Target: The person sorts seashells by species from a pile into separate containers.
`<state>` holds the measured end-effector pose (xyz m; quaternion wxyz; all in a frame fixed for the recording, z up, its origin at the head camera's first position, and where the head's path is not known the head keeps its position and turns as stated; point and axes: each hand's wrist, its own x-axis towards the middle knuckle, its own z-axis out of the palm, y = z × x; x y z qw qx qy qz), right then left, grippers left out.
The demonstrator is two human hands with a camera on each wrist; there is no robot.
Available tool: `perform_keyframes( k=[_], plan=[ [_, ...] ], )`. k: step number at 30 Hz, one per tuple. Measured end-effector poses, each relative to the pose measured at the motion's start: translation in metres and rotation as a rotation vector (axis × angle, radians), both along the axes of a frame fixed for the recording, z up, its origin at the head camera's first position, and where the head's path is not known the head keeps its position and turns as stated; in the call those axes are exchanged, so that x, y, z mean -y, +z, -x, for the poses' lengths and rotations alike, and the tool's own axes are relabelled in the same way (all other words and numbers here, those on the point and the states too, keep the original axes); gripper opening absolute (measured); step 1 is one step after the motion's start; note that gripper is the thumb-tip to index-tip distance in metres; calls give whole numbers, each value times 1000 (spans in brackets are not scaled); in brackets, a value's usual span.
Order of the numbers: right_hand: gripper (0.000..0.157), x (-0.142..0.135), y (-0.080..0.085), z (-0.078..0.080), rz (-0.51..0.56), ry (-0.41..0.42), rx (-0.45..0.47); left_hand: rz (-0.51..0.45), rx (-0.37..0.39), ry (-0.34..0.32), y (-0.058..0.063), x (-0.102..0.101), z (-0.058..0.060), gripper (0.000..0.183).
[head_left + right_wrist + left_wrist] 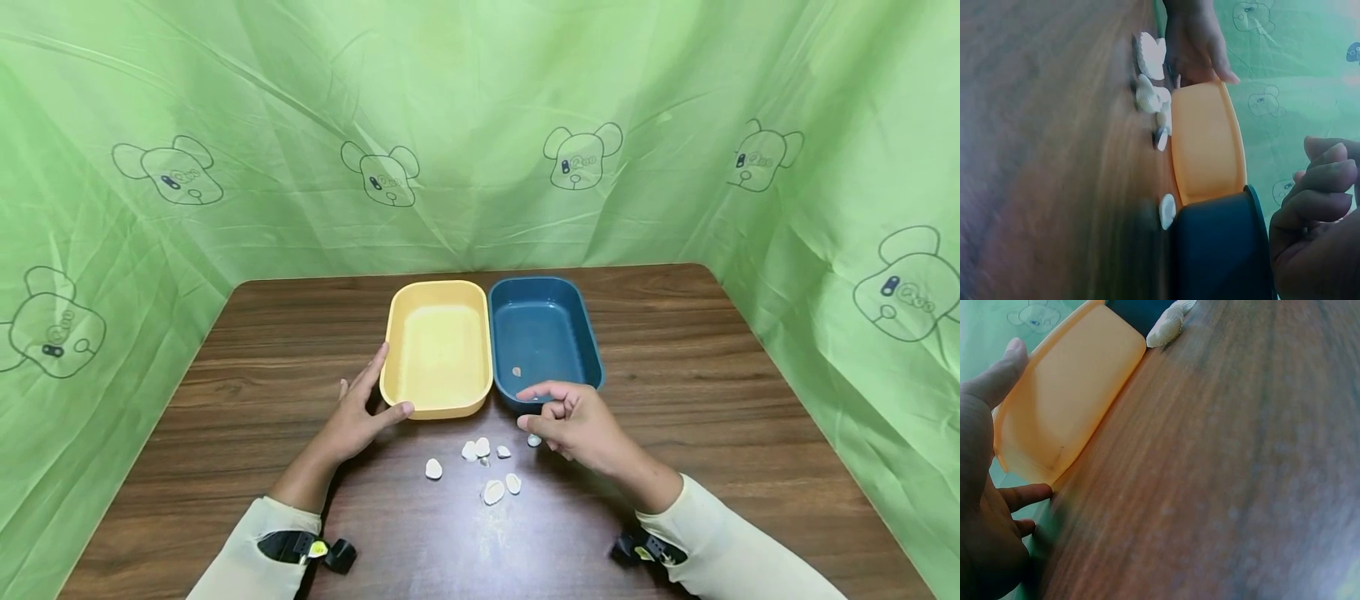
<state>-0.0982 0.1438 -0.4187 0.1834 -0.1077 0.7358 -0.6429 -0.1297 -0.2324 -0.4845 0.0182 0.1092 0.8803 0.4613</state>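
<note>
My left hand (358, 421) rests against the left side of a yellow tray (438, 412), fingers spread along the wall and thumb at its near corner. Over the near edge of a blue tray (592, 350) hovers my right hand (581, 421). Its index finger reaches out, the thumb tip stands apart from it, and the other fingers bend loosely; nothing shows pinched between them. A small brownish shell (517, 372) lies inside the blue tray. On the table in front, several white seashells lie scattered, among them a large one (493, 492) and one (534, 440) close under my right hand.
Both trays stand side by side on a dark wooden table (300, 333). A green curtain (480, 208) with printed bear faces hangs around the table's back and sides. One shell (433, 469) lies apart from the others, nearest the left arm.
</note>
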Motion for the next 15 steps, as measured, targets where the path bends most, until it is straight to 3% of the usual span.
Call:
perform_keyframes(
  k=[7,15],
  plan=[
    [39,7,-9,-8,-21,69,-86,3,2,0,-1,0,-1,109],
    [41,11,-21,-14,-13,88,-66,2,-5,-2,0,0,-1,110]
  ],
)
